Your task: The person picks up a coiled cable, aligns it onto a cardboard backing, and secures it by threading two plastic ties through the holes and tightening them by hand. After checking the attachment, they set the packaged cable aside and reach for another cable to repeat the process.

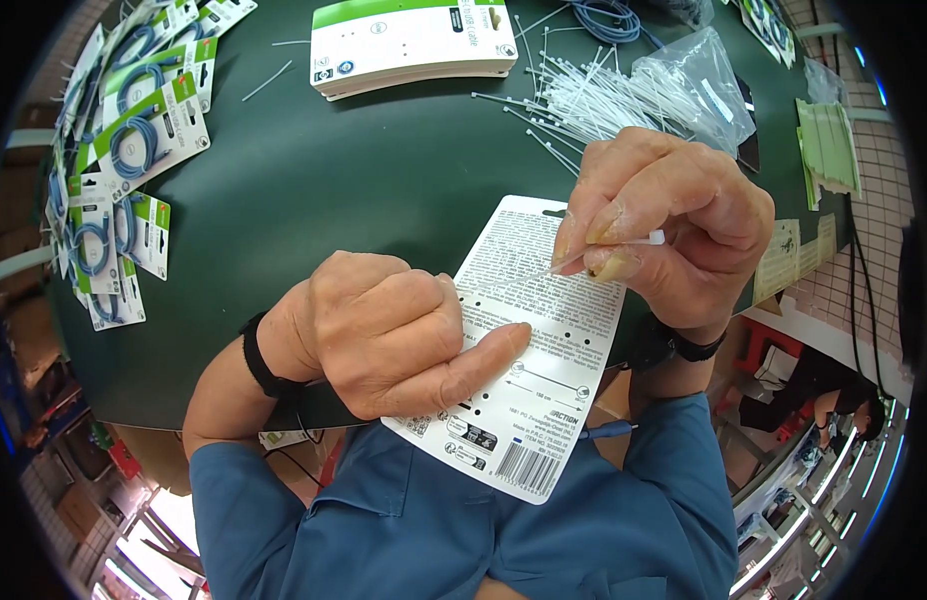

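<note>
A white printed packaging card [544, 300] is tilted in front of me with its text side up. My left hand [394, 330] is closed on the card's left edge, its index finger lying across the print. Above the card's upper right edge, my right hand [684, 215] pinches a thin white cable tie [634, 240] close to its square head. The tie's strap runs down left across the card toward my left fist; its far end is hidden there. A blue cable end [609, 430] pokes out from beneath the card, and the rest of that cable is hidden.
A stack of green-and-white cards [414, 45] stands at the back of the dark green table [254, 200]. Loose cable ties [594, 95] lie heaped beside a clear plastic bag [699, 85]. Coiled blue cable [609, 18] sits behind them. Carded blue cables [134, 145] overlap along the left edge.
</note>
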`<state>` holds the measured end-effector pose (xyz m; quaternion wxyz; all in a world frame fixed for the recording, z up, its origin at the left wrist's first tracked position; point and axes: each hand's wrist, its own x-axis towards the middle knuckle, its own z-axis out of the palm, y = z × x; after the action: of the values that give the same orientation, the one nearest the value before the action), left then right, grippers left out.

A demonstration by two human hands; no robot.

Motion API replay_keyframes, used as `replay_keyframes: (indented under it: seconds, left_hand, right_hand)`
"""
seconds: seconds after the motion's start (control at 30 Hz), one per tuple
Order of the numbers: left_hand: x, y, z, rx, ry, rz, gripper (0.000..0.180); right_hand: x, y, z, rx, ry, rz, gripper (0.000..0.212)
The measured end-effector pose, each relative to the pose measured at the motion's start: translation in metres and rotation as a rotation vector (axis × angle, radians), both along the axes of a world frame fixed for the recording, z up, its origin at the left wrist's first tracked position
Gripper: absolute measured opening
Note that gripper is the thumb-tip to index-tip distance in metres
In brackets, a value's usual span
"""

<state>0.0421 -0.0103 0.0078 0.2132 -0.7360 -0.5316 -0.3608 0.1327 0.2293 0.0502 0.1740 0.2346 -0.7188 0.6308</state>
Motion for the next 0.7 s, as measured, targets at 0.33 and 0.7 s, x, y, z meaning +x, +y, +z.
replay_keyframes:
  seconds: [0.33,0.7]
  left_hand:
    - [-0.0008,0.0008,0.0005,-0.006,-0.018,-0.019,0.043]
    - [-0.0001,0.0009,0.0002,-0.001,-0.023,-0.027,0.042]
  right_hand:
    - [-0.0005,-0.0014,0.0007,-0.003,-0.021,-0.003,0.012]
    - [-0.0021,-0.001,-0.0012,0.01,-0.023,0.018,0.014]
